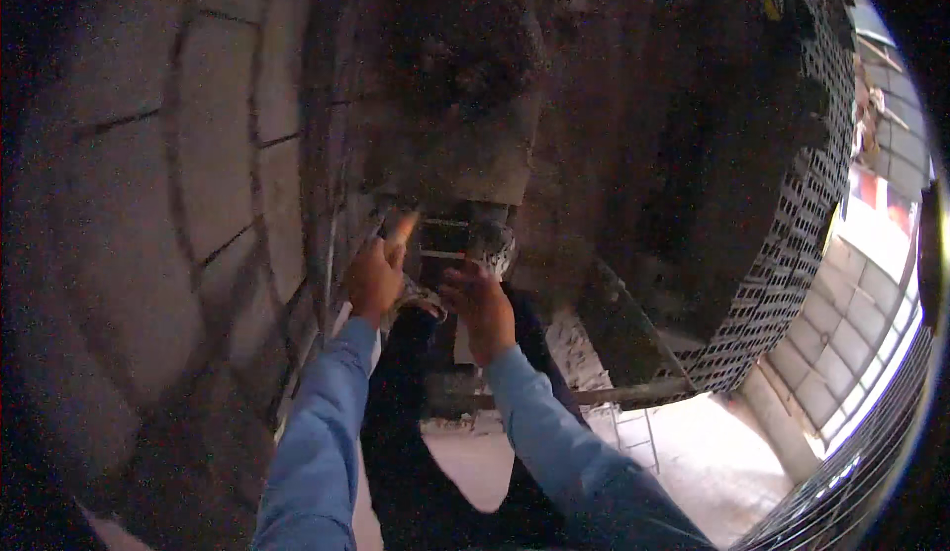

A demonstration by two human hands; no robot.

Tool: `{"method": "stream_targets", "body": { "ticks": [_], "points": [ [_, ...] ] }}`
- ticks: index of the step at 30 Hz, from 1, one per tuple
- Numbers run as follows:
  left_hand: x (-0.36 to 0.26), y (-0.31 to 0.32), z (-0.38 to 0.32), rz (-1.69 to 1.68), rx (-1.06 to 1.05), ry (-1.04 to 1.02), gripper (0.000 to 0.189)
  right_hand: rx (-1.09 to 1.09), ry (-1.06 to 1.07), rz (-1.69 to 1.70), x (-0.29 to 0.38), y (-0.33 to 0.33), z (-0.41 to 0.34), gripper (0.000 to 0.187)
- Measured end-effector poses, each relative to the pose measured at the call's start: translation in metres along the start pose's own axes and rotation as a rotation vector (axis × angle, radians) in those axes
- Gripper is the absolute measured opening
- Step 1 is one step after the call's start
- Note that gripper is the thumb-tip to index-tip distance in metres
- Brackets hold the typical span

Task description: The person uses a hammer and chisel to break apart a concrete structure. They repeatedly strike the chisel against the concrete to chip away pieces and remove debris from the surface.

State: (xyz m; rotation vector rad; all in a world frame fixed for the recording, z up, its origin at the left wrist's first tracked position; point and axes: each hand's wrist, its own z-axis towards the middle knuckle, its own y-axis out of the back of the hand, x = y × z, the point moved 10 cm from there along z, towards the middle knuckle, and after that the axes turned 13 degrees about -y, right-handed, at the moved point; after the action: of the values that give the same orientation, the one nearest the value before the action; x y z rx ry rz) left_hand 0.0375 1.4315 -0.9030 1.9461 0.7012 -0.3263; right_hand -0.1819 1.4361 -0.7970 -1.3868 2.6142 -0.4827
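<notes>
My left hand is closed around a tan-orange object, perhaps a tool's handle; blur and dim light hide its exact kind. To the right, my right hand reaches forward with its fingers somewhat spread, and I see nothing held in it. Just beyond that hand is a mottled shoe on my foot. My other shoe shows partly between the two hands. Light-coloured bars cross a dark gap between the feet.
A wall of large blocks with dark joints rises close on the left. Dark boards or platform lie ahead, poorly lit. Lattice-like openwork curves along the right. A crossbar runs behind my legs, with bright ground lower down.
</notes>
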Motion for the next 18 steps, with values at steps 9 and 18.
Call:
{"method": "stream_targets", "body": {
  "ticks": [9,18],
  "points": [
    [-0.024,-0.165,0.250,-0.104,-0.330,-0.005,0.056,-0.030,0.086,0.112,0.046,0.004,0.029,0.059],
    [-0.060,-0.125,0.258,-0.433,-0.302,-0.148,0.046,0.021,0.092,0.184,0.040,0.026,0.024,0.061]
  ]
}}
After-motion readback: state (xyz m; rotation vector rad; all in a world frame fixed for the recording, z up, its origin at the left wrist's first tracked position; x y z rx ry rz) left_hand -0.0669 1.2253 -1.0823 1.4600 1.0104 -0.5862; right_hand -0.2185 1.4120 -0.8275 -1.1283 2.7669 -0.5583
